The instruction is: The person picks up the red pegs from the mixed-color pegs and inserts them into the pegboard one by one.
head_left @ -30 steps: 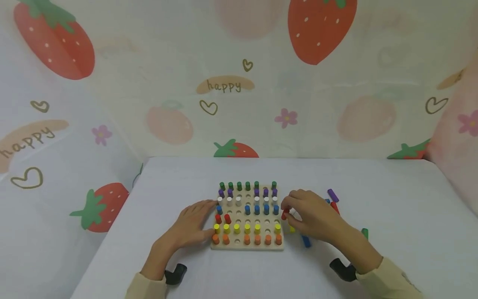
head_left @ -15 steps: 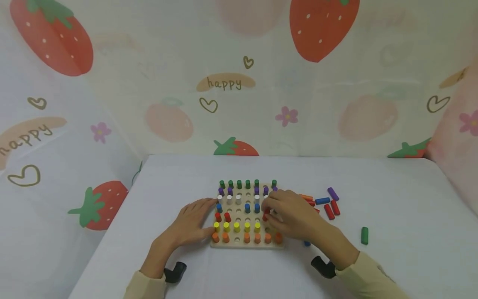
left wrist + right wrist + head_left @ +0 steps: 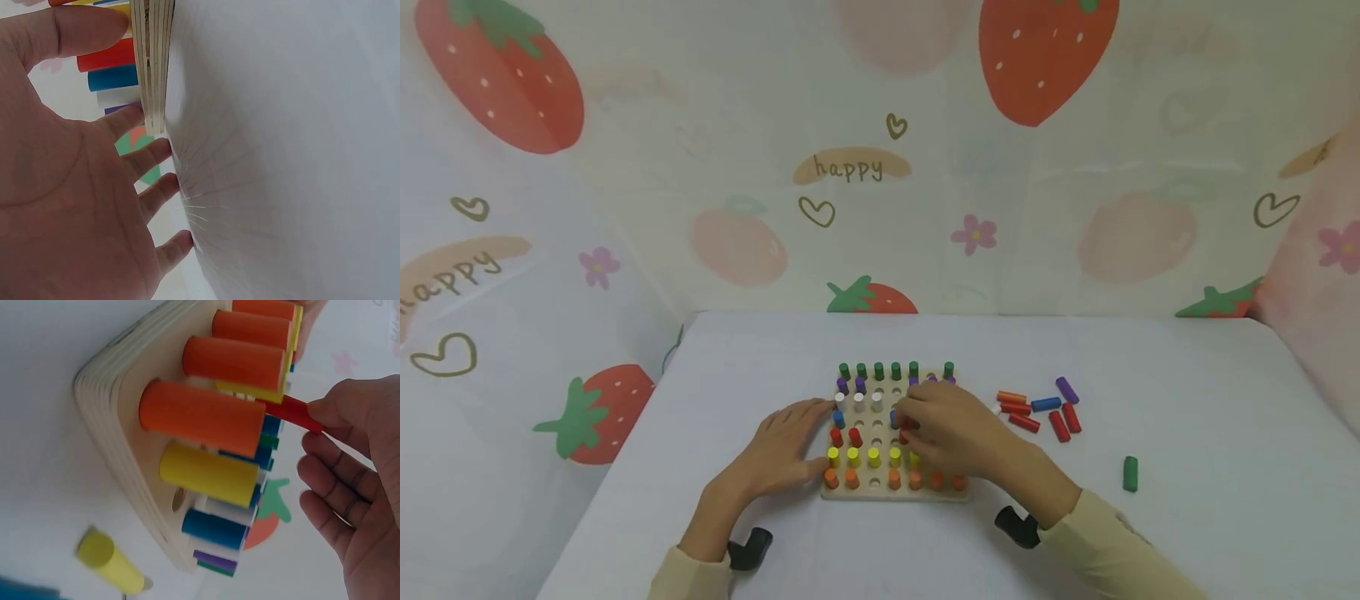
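Observation:
A wooden pegboard (image 3: 895, 497) lies on the white table, with rows of green, purple, white, blue, red, yellow and orange pegs standing in it. Against its left side rests my left hand (image 3: 782, 450), fingers spread. In the left wrist view the thumb and a fingertip touch the board's edge (image 3: 153, 69), and other fingertips reach the tabletop. My right hand (image 3: 958, 429) is over the right half of the board, hiding several pegs there. Between thumb and index finger it pinches a red peg (image 3: 292, 414); whether the peg's lower end is in a hole is hidden behind other pegs.
Right of the board lie loose pegs: an orange peg (image 3: 1011, 397), several red pegs (image 3: 1059, 426), a blue peg (image 3: 1045, 405) and a purple peg (image 3: 1067, 389). Farther right is a green peg (image 3: 1131, 473). A yellow peg (image 3: 109, 562) lies beside the board.
My right hand has moved left with the red peg, from beside the board's right edge to over its red row. My left hand has stayed at the left edge.

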`<state>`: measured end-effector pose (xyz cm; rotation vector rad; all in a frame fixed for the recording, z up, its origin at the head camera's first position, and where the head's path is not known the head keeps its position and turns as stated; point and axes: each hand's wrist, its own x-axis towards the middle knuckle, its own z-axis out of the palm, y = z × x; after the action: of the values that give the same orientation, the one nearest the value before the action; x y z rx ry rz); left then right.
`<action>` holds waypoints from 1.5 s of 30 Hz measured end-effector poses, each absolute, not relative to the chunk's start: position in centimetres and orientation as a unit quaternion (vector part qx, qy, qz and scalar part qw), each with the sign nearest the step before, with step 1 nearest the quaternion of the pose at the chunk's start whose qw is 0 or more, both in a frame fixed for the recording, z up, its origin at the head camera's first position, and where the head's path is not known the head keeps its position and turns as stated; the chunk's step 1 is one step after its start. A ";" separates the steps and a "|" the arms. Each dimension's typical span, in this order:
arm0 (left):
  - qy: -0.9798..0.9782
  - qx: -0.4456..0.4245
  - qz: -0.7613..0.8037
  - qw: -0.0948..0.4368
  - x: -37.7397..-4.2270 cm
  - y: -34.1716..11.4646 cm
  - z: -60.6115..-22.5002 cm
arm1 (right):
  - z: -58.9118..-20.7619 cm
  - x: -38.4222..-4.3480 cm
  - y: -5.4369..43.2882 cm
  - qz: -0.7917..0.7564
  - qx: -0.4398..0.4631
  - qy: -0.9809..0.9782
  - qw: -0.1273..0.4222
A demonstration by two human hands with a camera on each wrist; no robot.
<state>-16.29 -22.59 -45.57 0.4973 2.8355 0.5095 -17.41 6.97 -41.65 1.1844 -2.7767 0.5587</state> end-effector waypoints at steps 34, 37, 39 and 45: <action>0.963 0.166 0.177 0.112 -16.1 -22.4 -45.2 | -42.6 -18.0 3.6 0.195 0.424 -0.884 0.036; 0.964 0.169 0.176 0.110 -16.1 -22.4 -45.2 | -42.6 -18.0 3.5 0.194 0.426 -0.883 0.039; 0.964 0.169 0.175 0.109 -16.2 -22.4 -45.2 | -42.7 -18.0 3.5 0.192 0.425 -0.884 0.037; 0.964 0.165 0.176 0.113 -16.2 -22.5 -45.3 | -42.8 -17.9 3.8 0.176 0.414 -0.892 0.037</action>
<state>-16.18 -22.54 -45.29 0.4846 2.8273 0.5161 -17.90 3.78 -42.79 1.2699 -2.7390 0.5398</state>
